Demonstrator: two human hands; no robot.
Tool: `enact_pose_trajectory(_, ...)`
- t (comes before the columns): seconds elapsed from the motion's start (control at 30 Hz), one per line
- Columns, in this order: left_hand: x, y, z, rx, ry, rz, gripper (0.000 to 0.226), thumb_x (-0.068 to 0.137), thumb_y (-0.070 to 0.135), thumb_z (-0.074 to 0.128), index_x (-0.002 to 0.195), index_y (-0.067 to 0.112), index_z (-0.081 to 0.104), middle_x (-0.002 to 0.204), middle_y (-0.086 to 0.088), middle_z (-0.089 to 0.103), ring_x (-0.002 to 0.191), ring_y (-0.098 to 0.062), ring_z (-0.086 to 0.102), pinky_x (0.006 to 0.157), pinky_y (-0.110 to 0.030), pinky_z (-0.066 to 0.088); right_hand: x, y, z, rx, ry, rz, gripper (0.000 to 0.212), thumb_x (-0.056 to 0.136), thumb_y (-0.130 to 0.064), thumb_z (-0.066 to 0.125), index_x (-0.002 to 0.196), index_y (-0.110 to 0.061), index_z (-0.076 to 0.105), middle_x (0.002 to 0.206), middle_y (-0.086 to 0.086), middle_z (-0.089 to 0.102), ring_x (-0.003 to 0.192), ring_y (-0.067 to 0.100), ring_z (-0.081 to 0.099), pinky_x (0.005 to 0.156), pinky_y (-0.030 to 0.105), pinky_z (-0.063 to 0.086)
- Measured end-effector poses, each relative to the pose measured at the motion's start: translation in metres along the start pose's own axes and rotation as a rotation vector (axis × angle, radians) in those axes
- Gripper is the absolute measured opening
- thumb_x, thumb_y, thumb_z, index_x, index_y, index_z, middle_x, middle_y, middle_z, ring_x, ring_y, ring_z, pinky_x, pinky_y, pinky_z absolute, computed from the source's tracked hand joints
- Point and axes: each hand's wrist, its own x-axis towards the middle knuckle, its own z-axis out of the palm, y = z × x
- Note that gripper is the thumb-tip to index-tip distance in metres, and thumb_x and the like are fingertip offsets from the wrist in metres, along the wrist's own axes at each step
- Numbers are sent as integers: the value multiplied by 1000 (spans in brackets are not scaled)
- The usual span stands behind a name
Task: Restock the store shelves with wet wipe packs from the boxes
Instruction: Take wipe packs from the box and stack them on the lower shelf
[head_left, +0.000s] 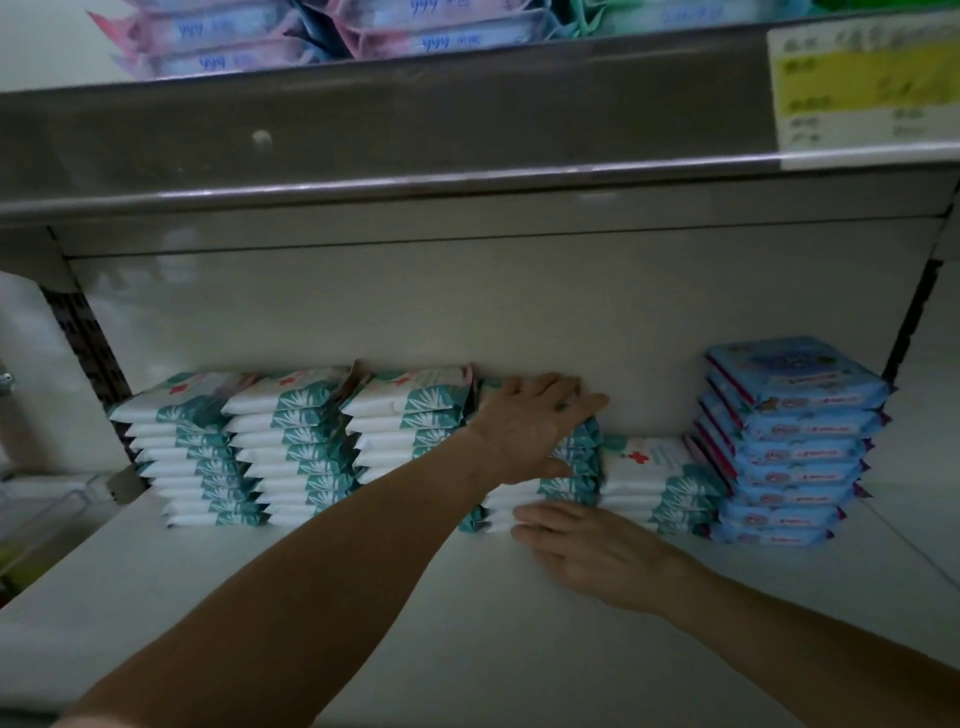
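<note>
Wet wipe packs (296, 441), white with teal ends, stand in stacks along the rear edge of the shelf (363, 597). The left hand (530, 421) lies flat on top of the fourth stack (566, 488) from the left edge, fingers straight and pressed together, thumb down its front face. The right hand (592, 556) rests palm-down on the shelf, fingers straight and together, tips touching that stack's lowest packs. A shorter stack (654, 478) stands just beside it, and blue packs (789, 441) stand near the right edge.

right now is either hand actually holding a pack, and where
Nothing is gripped. The left hand lies flat on top of the fourth white-and-teal stack; the right hand presses its lower front with straight fingers.
</note>
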Motion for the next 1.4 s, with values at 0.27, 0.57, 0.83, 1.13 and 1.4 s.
enact_pose_trajectory(0.27, 4, -7, 5, -6, 15, 38, 85, 94, 47, 55, 155, 25, -1, 161, -10, 8, 147, -28, 10, 117, -47, 14, 4, 2, 6, 34, 97, 60, 20, 73, -19, 74, 92, -18, 79, 110, -8, 71, 115, 12, 48, 101, 23, 38)
enact_pose_trajectory(0.57, -1, -11, 0, -86, -6, -2, 87, 93, 51, 52, 155, 19, 0, 163, -5, 2, 149, -22, 5, 119, -42, 11, 1, 1, -14, 149, -69, 221, 28, 81, -20, 60, 104, -15, 74, 117, -1, 67, 114, 16, 46, 99, 28, 45)
enact_pose_trajectory(0.83, -22, -23, -28, -172, 71, -120, 86, 92, 52, 53, 155, 20, 4, 162, -7, 7, 147, -23, 13, 118, -43, 14, 10, 8, -60, 248, 32, 181, 32, 57, -7, 73, 88, -17, 75, 102, 0, 69, 95, 18, 65, 77, 26, 55)
enact_pose_trajectory(1.13, -85, -64, -48, -193, 93, -432, 63, 100, 42, 43, 151, 8, 27, 157, -12, 27, 142, -26, 27, 114, -34, 25, 83, 43, -103, 306, 255, 403, 21, 77, 6, 62, 95, 1, 70, 100, 16, 67, 91, 33, 60, 73, 40, 54)
enact_pose_trajectory(1.4, -105, -85, -18, -233, 8, -541, 37, 103, 27, 32, 126, 11, 57, 123, -15, 60, 113, -33, 56, 94, -36, 45, 139, 39, -96, 411, 164, 551, 28, 96, -11, 48, 118, -4, 63, 117, 12, 57, 108, 28, 51, 81, 33, 42)
